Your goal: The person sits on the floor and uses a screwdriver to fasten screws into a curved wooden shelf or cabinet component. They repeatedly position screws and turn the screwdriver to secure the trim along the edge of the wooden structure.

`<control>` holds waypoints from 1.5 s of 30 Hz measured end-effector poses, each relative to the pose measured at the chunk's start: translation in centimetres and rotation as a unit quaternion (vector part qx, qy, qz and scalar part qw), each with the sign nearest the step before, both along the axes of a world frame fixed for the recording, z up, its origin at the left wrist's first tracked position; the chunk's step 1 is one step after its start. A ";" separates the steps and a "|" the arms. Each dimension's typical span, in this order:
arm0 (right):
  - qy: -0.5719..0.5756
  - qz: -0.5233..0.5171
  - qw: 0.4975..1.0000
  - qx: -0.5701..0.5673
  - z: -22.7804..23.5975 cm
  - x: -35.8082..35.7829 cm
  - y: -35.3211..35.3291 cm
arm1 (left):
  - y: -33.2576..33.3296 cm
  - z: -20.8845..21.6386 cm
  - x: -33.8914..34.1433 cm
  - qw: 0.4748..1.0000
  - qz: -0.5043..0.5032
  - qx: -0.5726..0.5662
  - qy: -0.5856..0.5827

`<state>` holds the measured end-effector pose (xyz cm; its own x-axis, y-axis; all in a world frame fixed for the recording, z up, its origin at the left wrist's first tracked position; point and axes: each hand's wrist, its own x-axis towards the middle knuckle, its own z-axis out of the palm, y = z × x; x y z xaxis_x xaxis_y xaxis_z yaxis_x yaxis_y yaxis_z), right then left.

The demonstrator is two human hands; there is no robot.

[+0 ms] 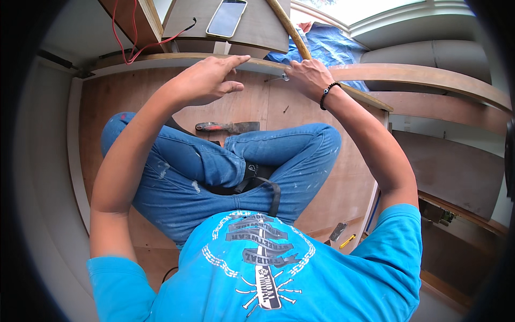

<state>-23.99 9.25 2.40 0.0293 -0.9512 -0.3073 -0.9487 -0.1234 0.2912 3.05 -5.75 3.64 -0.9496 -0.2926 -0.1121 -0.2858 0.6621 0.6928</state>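
My right hand (311,79) is closed round a long wooden handle (292,32), which runs up and away past the top of the picture, so its far end is out of view. A small shiny metal piece (285,77) shows beside the fingers of that hand; its kind is unclear. Over the front wooden rail (263,63), my left hand (209,79) hovers with fingers stretched out and thumb apart, holding nothing. Below the hands, a putty knife (244,127) with a dark and red handle lies on the plywood (188,118) before my crossed legs. A small screw or nail (286,109) lies near it.
Beyond the rail, a phone (227,19) lies on a grey-brown board (257,27). Red wires (131,51) hang at the upper left. A blue tarp (332,48) is by the window, with a curved wooden rail (418,75) at right. A yellow cutter (347,241) lies lower right.
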 end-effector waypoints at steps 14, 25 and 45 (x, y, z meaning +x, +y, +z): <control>-0.054 -0.066 0.992 0.094 2.3 0.5 -0.6 | -0.7 -0.6 2.9 0.995 0.030 -0.088 -0.025; -0.311 -0.524 0.777 0.157 0.7 -2.8 -1.6 | -0.2 -0.4 3.0 0.995 0.021 -0.094 -0.012; -0.156 -0.213 0.961 0.085 -1.2 -4.1 0.4 | -0.4 -1.0 2.8 0.993 -0.010 -0.103 -0.064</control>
<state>-28.09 9.62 1.20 -0.2349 -0.8343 -0.4988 -0.9617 0.2740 -0.0052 5.86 -6.12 2.65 -0.9372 -0.3036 -0.1717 -0.3484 0.7923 0.5009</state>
